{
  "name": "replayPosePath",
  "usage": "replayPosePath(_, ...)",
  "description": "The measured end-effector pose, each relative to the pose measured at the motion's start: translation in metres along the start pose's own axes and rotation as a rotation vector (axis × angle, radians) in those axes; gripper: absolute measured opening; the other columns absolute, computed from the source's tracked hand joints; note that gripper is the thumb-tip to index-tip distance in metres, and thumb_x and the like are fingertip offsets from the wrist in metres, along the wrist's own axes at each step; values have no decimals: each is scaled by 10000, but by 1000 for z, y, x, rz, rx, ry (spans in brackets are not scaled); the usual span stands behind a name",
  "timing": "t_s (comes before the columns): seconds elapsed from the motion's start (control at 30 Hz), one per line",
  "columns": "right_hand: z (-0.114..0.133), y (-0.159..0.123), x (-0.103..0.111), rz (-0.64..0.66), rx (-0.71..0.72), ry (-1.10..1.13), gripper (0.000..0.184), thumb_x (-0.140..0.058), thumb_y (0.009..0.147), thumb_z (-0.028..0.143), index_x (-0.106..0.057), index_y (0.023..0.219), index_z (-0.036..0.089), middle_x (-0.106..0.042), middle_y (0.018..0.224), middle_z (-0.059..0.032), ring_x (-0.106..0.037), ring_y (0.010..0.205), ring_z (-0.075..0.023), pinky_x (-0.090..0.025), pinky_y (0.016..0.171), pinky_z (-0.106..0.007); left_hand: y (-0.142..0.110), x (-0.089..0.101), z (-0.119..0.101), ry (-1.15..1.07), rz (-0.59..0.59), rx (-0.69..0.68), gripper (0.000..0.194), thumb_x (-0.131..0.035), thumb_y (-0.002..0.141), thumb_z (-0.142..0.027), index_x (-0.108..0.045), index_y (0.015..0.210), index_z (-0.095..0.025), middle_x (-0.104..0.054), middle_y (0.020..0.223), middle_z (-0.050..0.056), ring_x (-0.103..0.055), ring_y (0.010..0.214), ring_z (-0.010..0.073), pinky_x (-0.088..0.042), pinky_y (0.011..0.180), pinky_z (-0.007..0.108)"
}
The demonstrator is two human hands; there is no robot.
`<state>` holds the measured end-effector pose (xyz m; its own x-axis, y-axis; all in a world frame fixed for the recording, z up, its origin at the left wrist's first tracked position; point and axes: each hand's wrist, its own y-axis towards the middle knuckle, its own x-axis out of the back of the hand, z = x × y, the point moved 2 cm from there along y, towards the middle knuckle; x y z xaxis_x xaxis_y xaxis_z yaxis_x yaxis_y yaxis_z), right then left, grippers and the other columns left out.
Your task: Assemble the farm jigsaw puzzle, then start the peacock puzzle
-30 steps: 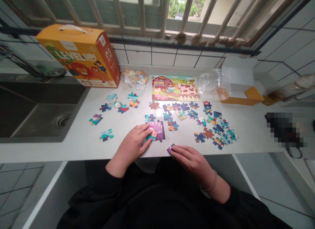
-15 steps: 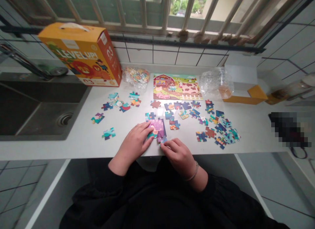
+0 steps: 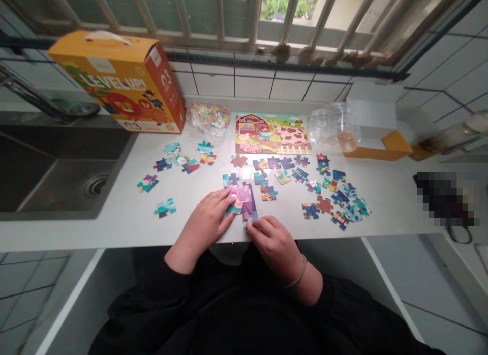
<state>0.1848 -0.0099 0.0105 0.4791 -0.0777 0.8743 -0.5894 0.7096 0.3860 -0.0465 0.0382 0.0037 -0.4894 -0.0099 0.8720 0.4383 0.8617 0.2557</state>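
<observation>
A partly joined jigsaw section (image 3: pixel 242 195), purple and pink with several round eyes on it, lies near the counter's front edge. My left hand (image 3: pixel 208 212) rests flat on its left side, fingers stretched out over the pieces. At the lower right corner of the section, my right hand (image 3: pixel 272 238) pinches a small bluish puzzle piece (image 3: pixel 252 220), mostly covered by the fingertips. Loose puzzle pieces (image 3: pixel 268 193) lie just beyond, and a heap of more pieces (image 3: pixel 341 197) spreads to the right. Several others (image 3: pixel 165 207) are scattered on the left.
A farm picture card (image 3: pixel 272 135) lies at the back, between a bag of puzzle pieces (image 3: pixel 209 116) and crumpled clear plastic (image 3: pixel 331 126). An orange box (image 3: pixel 114 85) stands beside the sink (image 3: pixel 114 187). An opened carton (image 3: pixel 377 126) sits at the back right.
The whole view has shifted slightly. My right hand still pinches the piece at the section's lower corner, and my left hand stays on the joined pieces.
</observation>
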Motion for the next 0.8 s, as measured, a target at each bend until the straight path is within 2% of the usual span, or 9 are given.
replayPosePath(0.27,2,3,-7,-63,30,-7,310,-625,1105,282,-731,1356,134,-770,1323,-169,-707,1226,-282,-613,1139,-469,1,1,0,35,-17,24,378,-538,1116,-328,-668,1460,-240,-611,1635,142,-589,1510,324,-455,1286,605)
replayPosePath(0.4,5,8,-9,-62,13,-1,303,-616,1102,264,-745,1349,143,-776,1324,-159,-709,1253,-284,-609,1151,-457,-2,5,-4,26,25,-69,341,-531,1123,-316,-708,1411,-266,-648,1605,106,-609,1492,296,-399,1315,610)
replayPosePath(0.53,4,14,-9,-79,-1,44,281,-585,1116,247,-749,1320,144,-781,1326,-158,-718,1250,-262,-597,1168,-441,-4,7,-5,-3,74,-133,301,-614,1094,-376,-748,1339,-265,-699,1537,101,-645,1446,300,-417,1301,580)
replayPosePath(0.67,-1,11,-4,-77,-7,108,270,-595,1116,263,-731,1331,170,-776,1350,-142,-711,1270,-254,-599,1161,-442,-3,8,-3,-6,106,-115,477,-759,1006,-480,-714,1439,-286,-665,1578,111,-622,1464,341,-407,1301,604)
replayPosePath(0.8,-9,-1,13,-87,-2,92,225,-630,1098,290,-742,1270,198,-780,1323,-123,-713,1207,-266,-626,1078,-449,0,8,-4,10,112,-107,542,-779,989,-533,-695,1469,-295,-661,1581,116,-623,1460,356,-423,1282,614)
